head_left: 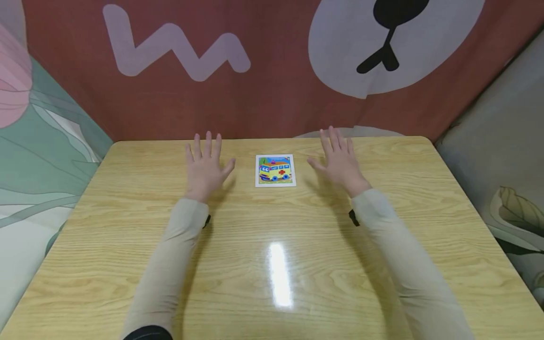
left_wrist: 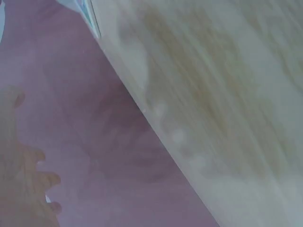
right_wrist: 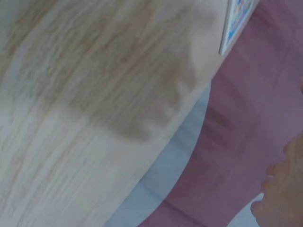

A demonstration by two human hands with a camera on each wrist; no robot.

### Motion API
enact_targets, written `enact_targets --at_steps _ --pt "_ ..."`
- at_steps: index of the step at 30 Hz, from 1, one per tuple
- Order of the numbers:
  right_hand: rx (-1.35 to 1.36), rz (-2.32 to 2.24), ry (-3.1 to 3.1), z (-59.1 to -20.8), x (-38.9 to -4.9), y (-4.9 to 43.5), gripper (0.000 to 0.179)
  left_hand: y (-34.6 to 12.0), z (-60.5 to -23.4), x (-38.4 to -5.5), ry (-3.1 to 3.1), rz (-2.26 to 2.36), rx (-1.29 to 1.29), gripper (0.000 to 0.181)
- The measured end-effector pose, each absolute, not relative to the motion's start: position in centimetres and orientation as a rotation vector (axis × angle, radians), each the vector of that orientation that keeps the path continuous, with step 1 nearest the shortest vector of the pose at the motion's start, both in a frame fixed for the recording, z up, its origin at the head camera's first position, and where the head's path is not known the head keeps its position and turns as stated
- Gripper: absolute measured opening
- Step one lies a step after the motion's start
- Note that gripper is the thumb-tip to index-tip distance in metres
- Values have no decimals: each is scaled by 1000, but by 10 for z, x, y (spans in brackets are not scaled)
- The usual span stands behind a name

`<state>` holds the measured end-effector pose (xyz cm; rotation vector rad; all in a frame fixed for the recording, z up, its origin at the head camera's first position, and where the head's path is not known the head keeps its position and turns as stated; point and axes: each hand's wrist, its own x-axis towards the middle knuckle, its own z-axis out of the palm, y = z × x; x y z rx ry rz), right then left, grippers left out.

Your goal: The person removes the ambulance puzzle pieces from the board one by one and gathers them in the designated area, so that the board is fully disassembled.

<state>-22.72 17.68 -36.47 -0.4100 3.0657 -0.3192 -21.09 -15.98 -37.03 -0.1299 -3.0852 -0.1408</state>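
Note:
A small square picture puzzle [head_left: 275, 171] with a white border lies flat near the far edge of the table; its picture is a yellow van with a red cross. To its left my left hand [head_left: 206, 167] is held above the wood with fingers spread, touching nothing. My right hand [head_left: 338, 163] hovers likewise on the other side, fingers straight and apart. In the left wrist view the hand [left_wrist: 31, 184] shows at the lower left, with a corner of the puzzle [left_wrist: 91, 16] at the top. The right wrist view catches the hand [right_wrist: 284, 189] and the puzzle's edge [right_wrist: 235, 23].
The wooden table [head_left: 238, 226] has rounded far corners and a bright light reflection in front. Behind it hangs a reddish-brown cloth [head_left: 272, 104] with a white zigzag and an animal face. Patterned cloths [head_left: 38, 156] are at the left and right sides.

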Motion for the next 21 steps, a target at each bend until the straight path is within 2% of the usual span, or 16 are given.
enact_targets --at_steps 13,21 --pt "-687 -257 2894 -379 -223 154 79 -134 -378 -214 -3167 17 -543 66" --pt "-797 -184 2811 -389 -222 147 80 -124 -383 -214 -3188 104 -653 64"
